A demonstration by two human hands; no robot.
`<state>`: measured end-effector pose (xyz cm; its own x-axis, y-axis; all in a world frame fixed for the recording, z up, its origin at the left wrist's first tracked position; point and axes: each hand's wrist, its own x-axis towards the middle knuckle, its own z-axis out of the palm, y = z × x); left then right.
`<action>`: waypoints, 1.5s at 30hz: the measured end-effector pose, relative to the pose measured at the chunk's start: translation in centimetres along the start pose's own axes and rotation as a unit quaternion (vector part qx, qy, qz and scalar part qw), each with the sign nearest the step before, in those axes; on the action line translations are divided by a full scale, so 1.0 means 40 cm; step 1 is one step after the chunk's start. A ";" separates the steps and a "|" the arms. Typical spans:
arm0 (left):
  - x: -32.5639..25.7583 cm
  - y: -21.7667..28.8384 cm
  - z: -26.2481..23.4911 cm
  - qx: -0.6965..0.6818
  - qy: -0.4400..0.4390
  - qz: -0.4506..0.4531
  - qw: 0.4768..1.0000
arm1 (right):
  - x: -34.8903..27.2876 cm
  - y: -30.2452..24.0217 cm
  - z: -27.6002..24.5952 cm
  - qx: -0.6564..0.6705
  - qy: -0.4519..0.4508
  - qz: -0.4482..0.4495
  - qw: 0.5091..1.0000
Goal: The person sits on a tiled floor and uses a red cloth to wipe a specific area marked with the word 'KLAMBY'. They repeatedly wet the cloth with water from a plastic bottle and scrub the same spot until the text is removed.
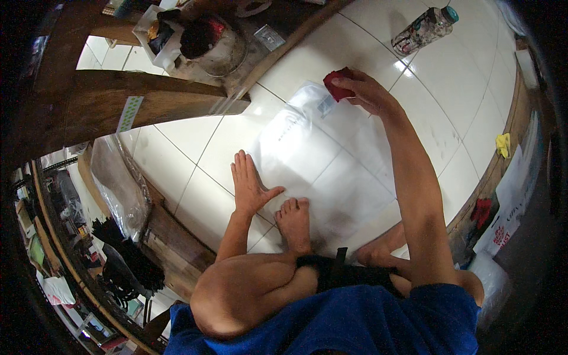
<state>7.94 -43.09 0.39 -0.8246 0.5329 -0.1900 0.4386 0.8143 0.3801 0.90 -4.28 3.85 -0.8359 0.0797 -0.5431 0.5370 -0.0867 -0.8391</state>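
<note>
Blue shirt [331, 322], right fingers [363, 87] gripping crumpled red cloth [338, 86], left fingers [243, 170] splayed, translucent plastic [349, 145]

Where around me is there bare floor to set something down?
Bare tile lies between the bottle, right hand and yellow scrap, and left of the left hand, toward the clear bag. Crowded: the plastic sheet covers the middle, and the top-left ledge holds a bucket and bin.

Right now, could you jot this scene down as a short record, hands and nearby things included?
Left hand: open, fingers spread, at the left edge of a see-through plastic sheet
Right hand: grip closed on a red cloth
Surface: white tiled floor, under the sheet
Upper right: patterned bottle with a teal cap
Upper left: bucket
</note>
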 end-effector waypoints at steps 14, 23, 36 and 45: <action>-0.002 -0.003 0.004 -0.006 0.015 -0.011 1.000 | 0.039 -0.030 0.052 -0.104 0.128 -0.204 0.965; -0.016 0.005 0.011 0.052 -0.004 -0.058 0.997 | -0.110 0.132 0.474 -0.304 -0.024 -0.233 0.923; -0.001 0.032 -0.020 0.070 -0.062 -0.097 0.991 | 0.035 0.146 0.437 -0.470 0.100 -0.324 0.815; 0.010 0.034 -0.017 0.073 -0.066 -0.097 0.990 | 0.112 0.083 0.241 -0.451 0.196 -0.298 0.818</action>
<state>7.95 -41.92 1.42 -0.8491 0.3804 -0.3664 0.3313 0.9239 0.1915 -2.16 -13.78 -1.11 -0.9741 0.1679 0.1518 0.0600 0.8381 -0.5422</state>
